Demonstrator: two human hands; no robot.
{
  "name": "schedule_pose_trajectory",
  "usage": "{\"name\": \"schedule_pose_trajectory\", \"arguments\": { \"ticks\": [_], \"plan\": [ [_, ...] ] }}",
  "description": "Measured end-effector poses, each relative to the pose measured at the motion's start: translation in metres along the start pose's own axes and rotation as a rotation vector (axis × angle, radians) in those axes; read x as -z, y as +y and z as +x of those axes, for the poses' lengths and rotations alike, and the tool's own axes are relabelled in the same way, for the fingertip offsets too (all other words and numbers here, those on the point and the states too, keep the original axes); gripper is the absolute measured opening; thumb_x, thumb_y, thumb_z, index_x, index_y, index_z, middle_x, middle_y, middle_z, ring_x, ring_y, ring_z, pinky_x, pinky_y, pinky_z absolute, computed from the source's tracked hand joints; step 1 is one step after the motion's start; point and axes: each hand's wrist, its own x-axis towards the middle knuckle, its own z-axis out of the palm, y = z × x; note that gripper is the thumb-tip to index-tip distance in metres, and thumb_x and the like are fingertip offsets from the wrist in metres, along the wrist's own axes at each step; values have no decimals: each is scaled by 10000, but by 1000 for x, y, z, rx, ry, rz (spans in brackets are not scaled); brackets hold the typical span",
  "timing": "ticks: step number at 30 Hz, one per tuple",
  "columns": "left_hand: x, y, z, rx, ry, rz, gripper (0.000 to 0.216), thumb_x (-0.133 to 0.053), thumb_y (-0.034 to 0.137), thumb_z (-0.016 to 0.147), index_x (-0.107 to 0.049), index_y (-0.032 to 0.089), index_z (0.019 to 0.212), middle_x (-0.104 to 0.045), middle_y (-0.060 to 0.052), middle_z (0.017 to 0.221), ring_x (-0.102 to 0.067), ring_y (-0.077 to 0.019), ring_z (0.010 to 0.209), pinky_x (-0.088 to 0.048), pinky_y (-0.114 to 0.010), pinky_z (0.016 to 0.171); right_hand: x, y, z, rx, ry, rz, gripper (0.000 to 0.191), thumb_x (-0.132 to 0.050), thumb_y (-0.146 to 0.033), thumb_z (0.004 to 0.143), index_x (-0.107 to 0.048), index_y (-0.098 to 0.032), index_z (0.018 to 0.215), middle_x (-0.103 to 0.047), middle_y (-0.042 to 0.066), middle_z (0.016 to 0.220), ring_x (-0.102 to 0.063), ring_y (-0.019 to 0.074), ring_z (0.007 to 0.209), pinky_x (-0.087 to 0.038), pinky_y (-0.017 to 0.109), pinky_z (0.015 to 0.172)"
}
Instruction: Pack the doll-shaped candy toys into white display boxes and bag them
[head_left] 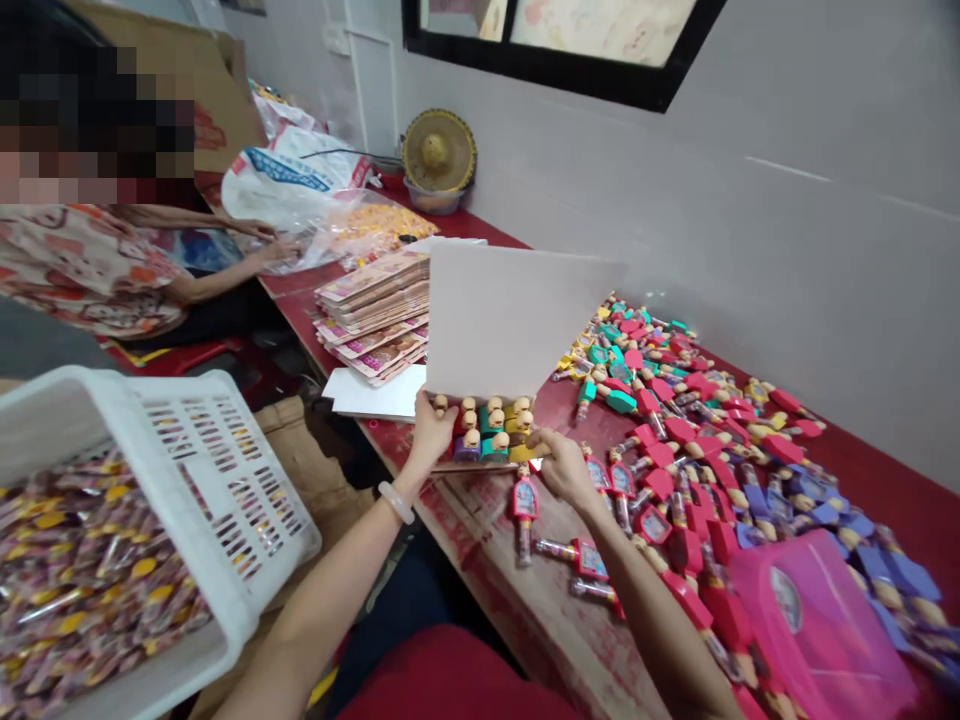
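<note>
At the red table (885,475) you are seemingly filling the open box (510,315), your left hand (433,428) gripping its left side. Your right hand (562,465) is touching the yellow toy (519,451) at the box's near right corner — whether pinching, I cannot tell — and the next move is probably calling for gentle seating.

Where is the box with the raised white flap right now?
In the head view, the box is near the centre, between the left hand and the right hand, just right of the stacked printed cards and left of the heaped toys.
</note>
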Motion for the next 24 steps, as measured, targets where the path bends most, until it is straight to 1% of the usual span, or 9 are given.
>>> {"name": "schedule_pose_trajectory", "arguments": {
  "ticks": [4, 8, 10, 14, 16, 18, 21, 24],
  "plan": [
    [-3, -2, 0, -16, 39, 11, 449, -651, 137, 742, -492, 191, 1159, -572, -73, 1173, -551, -223, 1152, -369, -443, 1129, -5, 1, 0, -1, 39, 12, 392, -430, -120, 596, -686, -223, 875, -739, 36, 884, -657, 233, 824, -447, 277, 720],
    [-3, -2, 0, -17, 45, 0, 470, -640, 124, 746, -489, 192, 1186, -575, -81, 1200, -545, -228, 1177, -352, -438, 1145, -6, 4, 5, -41, 105, 87, 383, -408, -184, 570, -678, -220, 839, -716, 42, 778, -631, 224, 722, -448, 279, 665],
    [-3, -1, 0, -20, 38, -2, 476, -639, 119, 747, -486, 194, 1191, -576, -82, 1204, -543, -226, 1187, -345, -431, 1151, -8, 3, 5, -50, 116, 105, 384, -406, -204, 549, -666, -223, 832, -707, 40, 754, -624, 224, 714, -446, 279, 651],
    [-2, 1, -1, -4, 25, 4, 464, -633, 126, 753, -478, 184, 1187, -569, -90, 1213, -542, -224, 1186, -359, -424, 1134, -15, 1, -9, -25, 112, 102, 350, -410, -216, 545, -637, -232, 810, -717, 40, 818, -640, 232, 775, -460, 294, 698],
    [-2, 2, -1, 8, 25, -6, 468, -631, 129, 753, -468, 184, 1188, -570, -87, 1200, -547, -224, 1173, -375, -432, 1116, -18, 5, -19, -18, 115, 138, 341, -405, -223, 553, -627, -234, 812, -720, 42, 858, -646, 235, 793, -473, 306, 720],
    [-3, 2, 0, 7, 26, -8, 471, -629, 123, 745, -466, 183, 1183, -569, -92, 1198, -548, -232, 1171, -383, -444, 1105, -17, 12, -23, -37, 118, 185, 326, -403, -233, 563, -616, -233, 809, -715, 41, 856, -645, 232, 773, -482, 306, 706],
    [-4, 0, 1, 3, 19, 2, 477, -628, 106, 735, -470, 176, 1180, -569, -104, 1200, -547, -240, 1178, -388, -446, 1098, -15, 19, -13, -83, 152, 178, 261, -397, -238, 599, -596, -228, 768, -690, 43, 798, -635, 227, 743, -482, 297, 680],
    [-5, -2, 2, -7, 45, 4, 499, -641, 100, 727, -470, 184, 1188, -575, -86, 1182, -552, -227, 1160, -385, -430, 1100, -29, 12, 8, -124, 183, 88, 194, -435, -225, 628, -557, -226, 780, -648, 54, 776, -608, 240, 735, -483, 315, 688]
  ]
}}
